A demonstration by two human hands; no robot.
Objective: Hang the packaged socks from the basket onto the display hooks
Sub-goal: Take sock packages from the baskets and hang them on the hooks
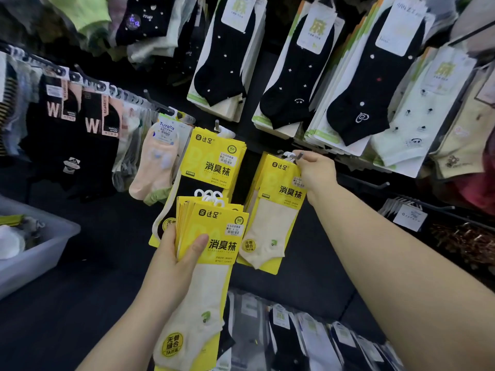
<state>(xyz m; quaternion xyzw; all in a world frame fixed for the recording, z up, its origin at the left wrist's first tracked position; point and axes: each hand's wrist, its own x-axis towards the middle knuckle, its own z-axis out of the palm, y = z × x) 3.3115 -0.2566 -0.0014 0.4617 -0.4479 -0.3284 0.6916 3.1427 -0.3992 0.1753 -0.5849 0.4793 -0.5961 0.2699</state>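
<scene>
My left hand [175, 253] grips a fanned stack of yellow-carded sock packs [214, 236] with cream socks and white hanger loops on top. My right hand [314, 172] pinches the top right corner of a yellow sock pack [276, 210] hanging at a display hook [288, 156], fingertips at its white loops. Another yellow pack with black socks [214, 159] hangs on the hook to the left. A translucent grey basket [40, 253] sits at the far left.
Black dotted socks [297, 76] and pale green socks [417, 121] hang in rows above. Black "W" packs [91, 124] and a peach sock pack [155, 162] hang at left. A bare hook [375, 184] juts right of my right hand. More packs [308, 338] hang below.
</scene>
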